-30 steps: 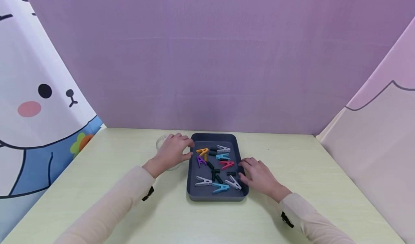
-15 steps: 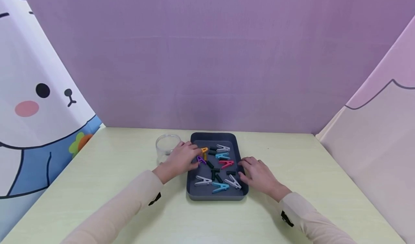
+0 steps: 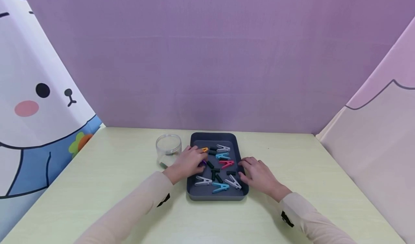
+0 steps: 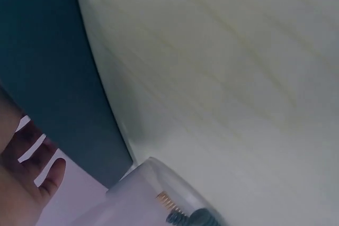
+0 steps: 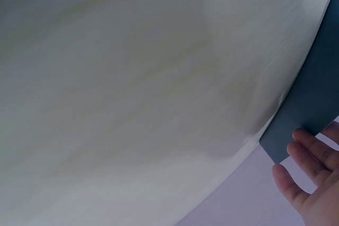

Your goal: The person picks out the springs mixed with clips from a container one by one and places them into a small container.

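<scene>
My left hand (image 3: pixel 188 162) reaches over the left rim of a dark grey tray (image 3: pixel 216 197). Its fingers and thumb stand apart around a purple clip (image 3: pixel 203 162), which they mostly cover, and an orange clip (image 3: pixel 205 149) shows just past the fingers. On the tray's right rim rests my right hand (image 3: pixel 259 175), fingers relaxed and holding nothing. Between the hands lie a red clip (image 3: pixel 227 163), blue clips (image 3: pixel 221 187), grey-white clips (image 3: pixel 203 181) and several dark springs (image 3: pixel 215 170). In the right wrist view, the right fingers touch the tray's outer wall (image 5: pixel 312 93).
A clear round jar (image 3: pixel 168 145) stands left of the tray, beside my left forearm. Coiled springs (image 4: pixel 177 217) show inside it in the left wrist view. A purple cloth (image 3: pixel 207 74) closes off the back of the pale table (image 3: pixel 291 157), with printed cloths at both sides.
My left hand has moved right and nearer, from the tray's left rim to over the purple clip, uncovering the jar. My right hand has stayed at the right rim.
</scene>
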Tool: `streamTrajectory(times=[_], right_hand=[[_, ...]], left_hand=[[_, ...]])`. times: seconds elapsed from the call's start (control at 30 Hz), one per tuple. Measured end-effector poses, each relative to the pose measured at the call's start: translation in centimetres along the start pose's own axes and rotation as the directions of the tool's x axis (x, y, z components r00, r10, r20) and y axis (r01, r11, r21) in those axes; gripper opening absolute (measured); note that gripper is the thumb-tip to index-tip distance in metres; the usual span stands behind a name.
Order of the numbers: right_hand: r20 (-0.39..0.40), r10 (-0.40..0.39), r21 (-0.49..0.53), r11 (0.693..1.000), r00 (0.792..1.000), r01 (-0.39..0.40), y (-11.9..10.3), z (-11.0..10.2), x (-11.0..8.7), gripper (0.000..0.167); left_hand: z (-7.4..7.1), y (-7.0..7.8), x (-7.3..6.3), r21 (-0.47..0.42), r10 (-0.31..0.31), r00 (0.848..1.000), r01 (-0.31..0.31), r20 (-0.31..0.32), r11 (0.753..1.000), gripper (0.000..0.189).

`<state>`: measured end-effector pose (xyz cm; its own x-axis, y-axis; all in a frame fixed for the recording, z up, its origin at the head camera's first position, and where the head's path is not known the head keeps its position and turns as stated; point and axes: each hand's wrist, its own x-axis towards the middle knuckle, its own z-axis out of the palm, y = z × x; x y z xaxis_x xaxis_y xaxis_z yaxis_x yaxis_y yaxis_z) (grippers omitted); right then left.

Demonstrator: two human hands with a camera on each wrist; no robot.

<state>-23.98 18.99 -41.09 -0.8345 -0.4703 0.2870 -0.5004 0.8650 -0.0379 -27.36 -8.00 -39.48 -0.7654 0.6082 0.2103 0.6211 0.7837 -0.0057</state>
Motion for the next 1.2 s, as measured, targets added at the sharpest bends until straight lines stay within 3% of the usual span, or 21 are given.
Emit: streamTrajectory(times=[0.53,0.93,1.2], right_hand=[[0.012,0.015,0.014,1.000,1.000,-0.015,0.0,0.0,0.1,0.034],[0.009,0.010,0.013,1.000,1.000,-0.010,0.0,0.0,0.1,0.034],[0.012,0.009,0.011,1.000,1.000,-0.009,0.1,0.1,0.1,0.034]], left_hand=[[1.6,-0.3,1.5,-0.023,0.033,0.999,-0.033,0.003,0.999,0.019],[2.1,-0.2,2.0,0.028,0.090,0.996,-0.091,0.008,0.996,0.021],[2.3,-0.3,2.2,0.033,0.097,0.994,-0.098,0.045,0.995,0.021]])
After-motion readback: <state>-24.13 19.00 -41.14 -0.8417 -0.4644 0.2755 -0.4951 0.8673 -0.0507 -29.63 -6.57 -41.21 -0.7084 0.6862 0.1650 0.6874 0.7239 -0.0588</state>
